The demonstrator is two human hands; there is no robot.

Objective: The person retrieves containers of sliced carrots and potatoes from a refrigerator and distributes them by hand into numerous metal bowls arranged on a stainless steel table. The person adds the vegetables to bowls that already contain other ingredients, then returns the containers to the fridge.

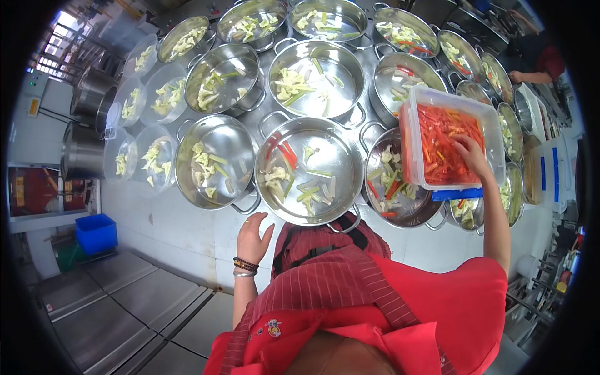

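Observation:
My right hand (472,155) reaches into a clear plastic tub (493,133) of red and orange pepper strips (438,133). Its fingertips touch the strips; whether they grip any is hidden. The tub, with a blue latch (457,194), sits tilted over several pots on the right. My left hand (253,236) holds nothing, its fingers apart, just below the handle of the front-left steel pot (229,140). Straight ahead, another steel pot (328,145) contains cauliflower florets (277,179), pale green stalk pieces and a few red pepper strips (288,154). More strips lie in the pot to its right (398,213).
Several more two-handled steel pots (344,89) with cauliflower crowd the metal table (187,225). Clear plastic bowls (161,176) of cauliflower stand at the left. Another person's hand (517,76) shows at the far right. A blue bin (96,233) stands at lower left.

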